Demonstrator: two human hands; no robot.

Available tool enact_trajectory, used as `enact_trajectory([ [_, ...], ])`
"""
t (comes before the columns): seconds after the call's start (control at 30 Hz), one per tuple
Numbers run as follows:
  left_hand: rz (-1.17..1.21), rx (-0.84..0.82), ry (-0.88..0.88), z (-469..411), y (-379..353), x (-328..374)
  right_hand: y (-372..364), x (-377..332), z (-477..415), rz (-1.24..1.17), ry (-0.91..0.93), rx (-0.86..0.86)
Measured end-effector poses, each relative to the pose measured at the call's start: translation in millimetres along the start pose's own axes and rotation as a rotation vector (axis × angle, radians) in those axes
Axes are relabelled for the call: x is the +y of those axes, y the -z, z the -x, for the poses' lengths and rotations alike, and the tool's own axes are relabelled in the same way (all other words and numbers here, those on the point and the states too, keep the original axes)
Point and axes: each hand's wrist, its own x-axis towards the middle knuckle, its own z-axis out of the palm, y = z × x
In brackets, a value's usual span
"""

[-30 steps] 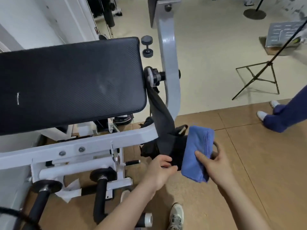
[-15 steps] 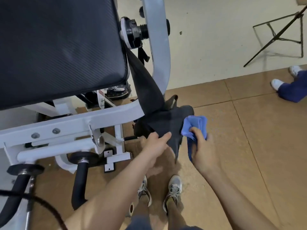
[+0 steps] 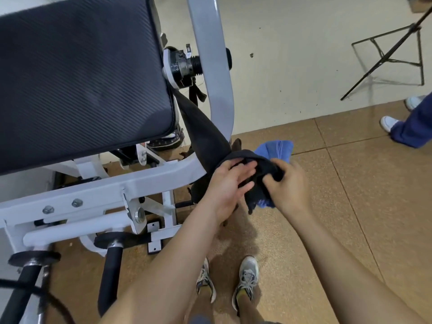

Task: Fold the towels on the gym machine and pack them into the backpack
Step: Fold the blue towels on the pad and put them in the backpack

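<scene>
While right hand [image 3: 288, 185] grips backpack [image 3: 263, 166], towel [image 3: 278, 148] pokes out.

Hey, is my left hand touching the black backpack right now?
Touching. The head view shows the left hand lying against the black fabric of the backpack at its mouth, with no gap visible between them.

Most of the blue towel [image 3: 278, 147] is hidden: one corner shows above the black backpack [image 3: 203, 136] and a scrap shows below the right hand [image 3: 289, 183]. That hand's fingertips curl into the black fabric and vanish; whether they also hold the towel beneath cannot be told. The left hand [image 3: 224, 185] covers the backpack's near edge, its thumb out of sight. The machine's pad [image 3: 81, 85] runs off the left edge. A bystander [image 3: 413, 129] is cut off at the right, showing only a trouser leg and shoes.
</scene>
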Motion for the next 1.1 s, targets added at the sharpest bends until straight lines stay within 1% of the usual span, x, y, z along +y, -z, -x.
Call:
enact_trajectory([
  [0.03,-0.172,0.020,-0.042,1,5,0,1,-2,-11,0.006,-0.008,0.035],
  [0.07,-0.327,0.076,-0.092,2,12,-4,4,-4,-23,0.012,-0.017,0.064],
  [0.13,-0.546,0.263,-0.164,5,31,-19,10,-9,-46,0.056,0.007,0.104],
  [0.17,-0.616,0.364,-0.156,5,42,-31,11,-11,-59,0.081,0.035,0.116],
  [0.2,-0.654,0.449,-0.105,5,54,-46,11,-14,-71,0.094,0.065,0.119],
  [0.23,-0.657,0.498,-0.026,3,63,-60,9,-18,-82,0.101,0.096,0.115],
  [0.3,-0.621,0.500,0.177,-16,75,-91,-1,-25,-102,0.133,0.156,0.112],
  [0.33,-0.633,0.503,0.257,-27,76,-100,-5,-29,-107,0.152,0.180,0.113],
  [0.37,-0.660,0.525,0.296,-42,77,-107,-12,-30,-111,0.163,0.190,0.105],
  [0.4,-0.686,0.571,0.288,-59,80,-113,-19,-29,-115,0.165,0.191,0.092],
  [0.47,-0.708,0.694,0.207,-87,83,-109,-33,-22,-117,0.163,0.191,0.071],
  [0.5,-0.764,0.738,0.171,-96,85,-103,-39,-17,-116,0.168,0.183,0.061],
  [0.57,-0.901,0.739,0.130,-100,90,-91,-48,-8,-114,0.176,0.158,0.036],
  [0.63,-0.907,0.686,0.105,-91,95,-88,-51,-2,-110,0.155,0.129,0.005],
  [0.8,-0.724,0.544,0.061,-25,88,-78,-33,-5,-104,0.107,0.051,-0.063],
  [0.9,-0.635,0.494,0.006,17,66,-64,-11,-7,-99,0.216,0.039,-0.141],
  [0.97,-0.553,0.488,-0.001,39,50,-50,7,-6,-91,0.303,0.047,-0.158],
  [1.03,-0.478,0.486,0.010,57,41,-33,31,-2,-79,0.312,0.014,-0.131],
  [1.1,-0.439,0.421,0.035,72,38,-20,59,1,-64,0.269,-0.049,-0.039],
])
